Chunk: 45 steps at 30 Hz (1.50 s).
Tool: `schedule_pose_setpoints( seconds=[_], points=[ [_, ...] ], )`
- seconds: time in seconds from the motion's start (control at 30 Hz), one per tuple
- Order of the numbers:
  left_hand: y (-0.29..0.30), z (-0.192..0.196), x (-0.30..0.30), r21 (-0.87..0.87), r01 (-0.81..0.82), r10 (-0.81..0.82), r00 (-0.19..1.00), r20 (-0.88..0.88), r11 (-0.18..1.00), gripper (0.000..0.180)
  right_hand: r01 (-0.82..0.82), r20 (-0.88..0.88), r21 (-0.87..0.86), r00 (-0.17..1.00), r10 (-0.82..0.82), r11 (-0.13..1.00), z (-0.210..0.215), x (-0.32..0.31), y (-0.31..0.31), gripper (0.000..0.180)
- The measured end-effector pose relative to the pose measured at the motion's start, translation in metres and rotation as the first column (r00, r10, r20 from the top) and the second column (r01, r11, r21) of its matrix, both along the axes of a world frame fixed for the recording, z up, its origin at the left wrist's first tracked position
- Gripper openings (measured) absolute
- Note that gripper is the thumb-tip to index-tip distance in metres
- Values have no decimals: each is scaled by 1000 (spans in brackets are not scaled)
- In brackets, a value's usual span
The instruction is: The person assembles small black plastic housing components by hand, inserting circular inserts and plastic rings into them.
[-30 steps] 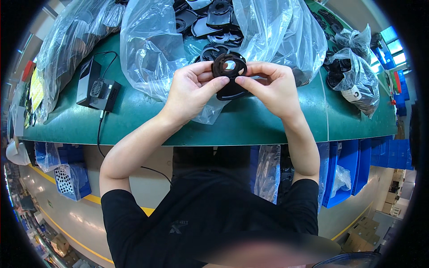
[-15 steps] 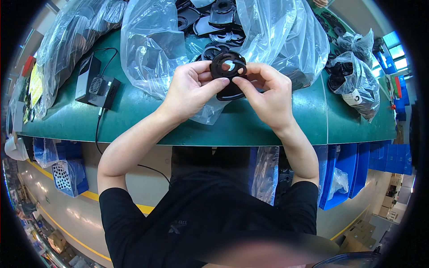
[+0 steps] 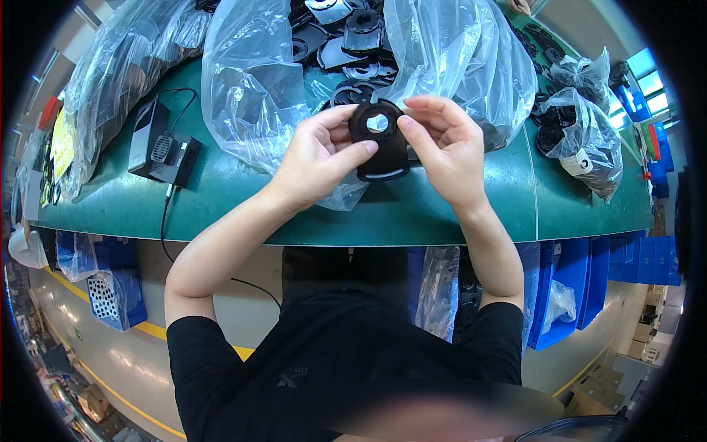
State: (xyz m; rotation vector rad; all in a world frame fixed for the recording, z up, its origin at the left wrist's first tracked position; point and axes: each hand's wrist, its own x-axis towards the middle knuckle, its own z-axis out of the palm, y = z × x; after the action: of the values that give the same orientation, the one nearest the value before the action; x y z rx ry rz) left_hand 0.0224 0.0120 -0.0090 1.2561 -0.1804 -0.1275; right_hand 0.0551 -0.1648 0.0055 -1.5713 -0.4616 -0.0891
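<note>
Part (image 3: 387,158), black, pierced by 1 round hole: 1 item, held up over the green table (image 3: 471,221).

Left hand (image 3: 320,155), bare: 1, at the part's left edge. Thumb lies on the face just below the hole, fingers curl behind; the grip is narrow, closed on the part.

Right hand (image 3: 451,147), bare: 1, at the part's right edge. Thumb tip at the rim, fingers bent and loosely spaced; whether they grip it, cannot tell.

Open bag (image 3: 247,81), clear plastic: 1, just beyond the part, its sides spread left and right.

Black pieces (image 3: 362,33), curved, several with round openings: a heap, beyond the part, between the bag's sides; overlapping prevents an exact count.

Device (image 3: 175,158), black, of 2 blocks: 1, left of the part, with 1 cable (image 3: 165,217) dropping over the table edge.

Large bag (image 3: 136,66), clear: 1, far left of the part, beyond the device; contents unclear.

Small bags (image 3: 596,140), clear: 2, well right of the part, 1 behind the other; the nearer holds dark pieces.

Co-worker's hand (image 3: 521,6): 1, far beyond the part and to its right, cut off by the view's edge.
</note>
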Motion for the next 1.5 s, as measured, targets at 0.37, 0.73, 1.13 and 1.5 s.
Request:
schedule_pose_setpoints(
  seconds=[0.37, 0.73, 1.13, 1.5],
  points=[
    [1, 7, -5, 31, -6, 5, 1000, 15, 999, 34, -85, -23, -34, 996, 85, 996, 0, -5, -2, 17],
    [0, -1, -7, 42, -137, 130, 981, 143, 990, 20, -150, 33, -64, 988, 153, 987, -4, -11, 6, 18],
    [4, -1, -10, 132, -194, 170, 971, 169, 972, 15, -197, -94, -47, 977, 192, 979, -5, -16, 6, 14],
    [2, 3, -7, 59, -88, 82, 992, 96, 994, 20, -203, -202, 28, 958, 205, 979, -1, -13, 4, 15]
  ],
)
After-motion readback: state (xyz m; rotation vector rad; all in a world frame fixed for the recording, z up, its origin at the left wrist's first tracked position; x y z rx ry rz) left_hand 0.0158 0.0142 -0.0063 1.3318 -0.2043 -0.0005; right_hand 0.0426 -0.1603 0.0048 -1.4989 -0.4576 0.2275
